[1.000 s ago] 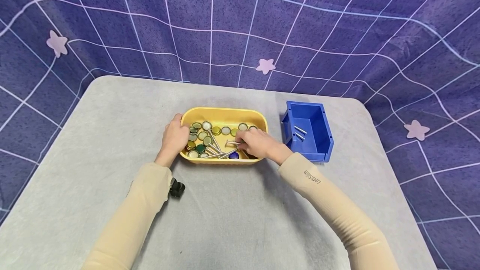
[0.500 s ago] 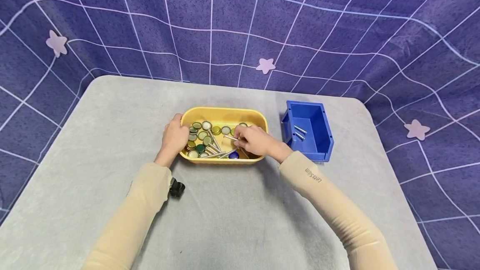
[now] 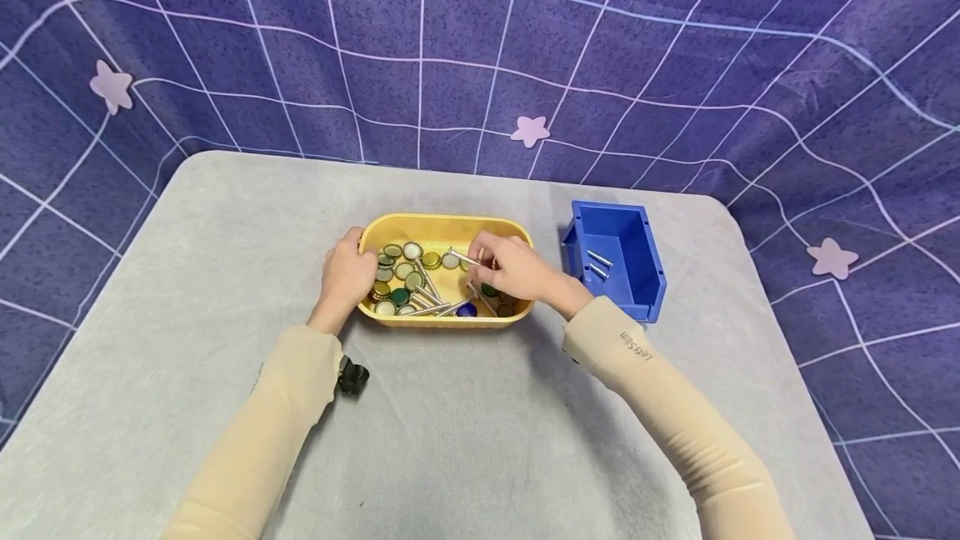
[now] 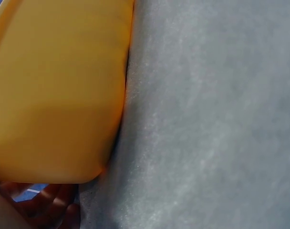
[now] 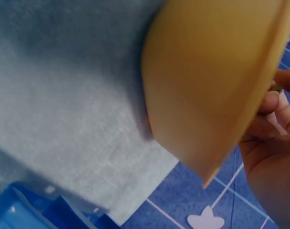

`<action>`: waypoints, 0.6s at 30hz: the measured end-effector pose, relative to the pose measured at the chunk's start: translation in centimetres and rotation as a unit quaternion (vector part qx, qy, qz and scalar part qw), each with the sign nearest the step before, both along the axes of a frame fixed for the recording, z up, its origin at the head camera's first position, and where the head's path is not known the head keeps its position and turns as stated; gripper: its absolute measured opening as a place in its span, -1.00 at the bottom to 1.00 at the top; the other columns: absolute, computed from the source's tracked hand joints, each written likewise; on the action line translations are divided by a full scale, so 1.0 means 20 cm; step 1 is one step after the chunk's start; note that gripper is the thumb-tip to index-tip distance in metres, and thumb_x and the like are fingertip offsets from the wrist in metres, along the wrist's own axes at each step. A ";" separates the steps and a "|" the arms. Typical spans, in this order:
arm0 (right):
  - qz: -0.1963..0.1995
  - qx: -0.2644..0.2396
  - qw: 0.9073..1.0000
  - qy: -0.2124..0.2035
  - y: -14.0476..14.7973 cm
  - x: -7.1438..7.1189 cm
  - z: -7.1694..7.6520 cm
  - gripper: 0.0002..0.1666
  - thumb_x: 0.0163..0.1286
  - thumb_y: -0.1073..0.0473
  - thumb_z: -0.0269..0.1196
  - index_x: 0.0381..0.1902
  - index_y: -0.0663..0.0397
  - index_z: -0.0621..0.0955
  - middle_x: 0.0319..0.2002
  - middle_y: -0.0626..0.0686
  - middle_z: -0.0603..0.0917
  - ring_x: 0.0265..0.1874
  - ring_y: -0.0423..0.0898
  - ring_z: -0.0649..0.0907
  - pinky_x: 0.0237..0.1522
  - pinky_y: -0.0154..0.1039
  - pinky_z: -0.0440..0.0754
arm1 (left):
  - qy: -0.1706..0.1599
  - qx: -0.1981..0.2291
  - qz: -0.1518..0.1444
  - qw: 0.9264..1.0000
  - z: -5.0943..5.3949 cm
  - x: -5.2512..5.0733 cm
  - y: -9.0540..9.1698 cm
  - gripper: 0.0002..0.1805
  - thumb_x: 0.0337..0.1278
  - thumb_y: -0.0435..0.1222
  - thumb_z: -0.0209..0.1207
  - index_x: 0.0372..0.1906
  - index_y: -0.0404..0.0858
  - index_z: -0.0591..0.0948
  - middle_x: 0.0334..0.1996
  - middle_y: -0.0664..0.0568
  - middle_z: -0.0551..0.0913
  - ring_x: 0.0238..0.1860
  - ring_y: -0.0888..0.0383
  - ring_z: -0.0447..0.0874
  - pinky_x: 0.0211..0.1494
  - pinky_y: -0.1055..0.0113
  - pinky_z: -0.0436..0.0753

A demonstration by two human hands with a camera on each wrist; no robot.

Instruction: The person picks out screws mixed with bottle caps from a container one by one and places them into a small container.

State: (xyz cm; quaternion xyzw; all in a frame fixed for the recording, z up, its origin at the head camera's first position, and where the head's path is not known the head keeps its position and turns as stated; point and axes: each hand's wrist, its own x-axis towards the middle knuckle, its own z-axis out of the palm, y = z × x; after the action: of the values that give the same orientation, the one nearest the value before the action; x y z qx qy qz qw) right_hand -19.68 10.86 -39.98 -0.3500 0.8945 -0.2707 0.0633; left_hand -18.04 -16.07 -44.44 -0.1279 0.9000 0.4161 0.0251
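My left hand (image 3: 348, 275) grips the left end of a yellow tub (image 3: 442, 322); in the left wrist view its curled fingers (image 4: 54, 207) lie against the tub's end wall. Inside the tub are several bottle caps (image 3: 432, 260) and several loose silver metal pins (image 3: 428, 280). Over the tub's right half, my right hand (image 3: 519, 270) pinches one flat-headed silver pin (image 3: 465, 257) between thumb and fingers, its head end pointing left. From the right wrist, the tub's outer wall (image 5: 202, 86) hides part of that hand (image 5: 271, 167).
To the right of the tub stands a blue bin (image 3: 618, 225), with two silver pins (image 3: 600, 258) lying in it. Grey cloth (image 3: 450, 423) covers the table. Behind it hangs a purple curtain (image 3: 337, 82). A black device (image 3: 352, 377) sits at my left wrist.
My right hand has risen slightly and shifted right and away from me with the pin, uncovering caps and a pin at the tub's right end. The left hand keeps its hold.
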 end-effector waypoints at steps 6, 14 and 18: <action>-0.012 -0.022 0.999 -0.033 0.03 -0.02 0.05 -0.86 0.33 0.20 0.24 -0.19 0.08 0.53 -0.47 0.01 0.65 -0.49 -0.16 0.56 -0.37 -0.32 0.45 | 0.006 0.004 0.004 1.000 -0.01 0.00 0.00 -0.55 0.34 -0.24 -0.09 0.27 -0.20 0.48 0.15 -0.25 0.61 0.09 -0.26 0.58 0.24 -0.18 0.44; -0.039 -0.021 0.997 -0.068 0.07 -0.04 0.10 -0.84 0.37 0.16 0.21 -0.13 0.06 0.53 -0.41 0.02 0.69 -0.46 -0.16 0.56 -0.37 -0.31 0.48 | 0.005 0.004 0.011 1.000 -0.01 0.00 0.00 -0.55 0.34 -0.23 -0.08 0.27 -0.18 0.50 0.14 -0.23 0.63 0.08 -0.26 0.59 0.24 -0.17 0.46; -0.049 -0.018 0.996 -0.069 0.10 -0.04 0.13 -0.82 0.39 0.12 0.20 -0.12 0.04 0.52 -0.39 0.02 0.70 -0.47 -0.17 0.56 -0.38 -0.30 0.47 | 0.003 0.004 0.012 1.000 -0.01 0.00 0.00 -0.55 0.34 -0.22 -0.09 0.27 -0.18 0.50 0.13 -0.23 0.63 0.06 -0.25 0.60 0.22 -0.16 0.48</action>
State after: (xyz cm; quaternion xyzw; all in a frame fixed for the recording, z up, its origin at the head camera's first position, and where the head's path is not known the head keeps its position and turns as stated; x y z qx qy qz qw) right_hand -20.48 12.80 -37.47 -0.2873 0.8990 -0.3133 0.1053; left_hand -18.07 -16.10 -44.60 -0.1372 0.8967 0.4204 0.0175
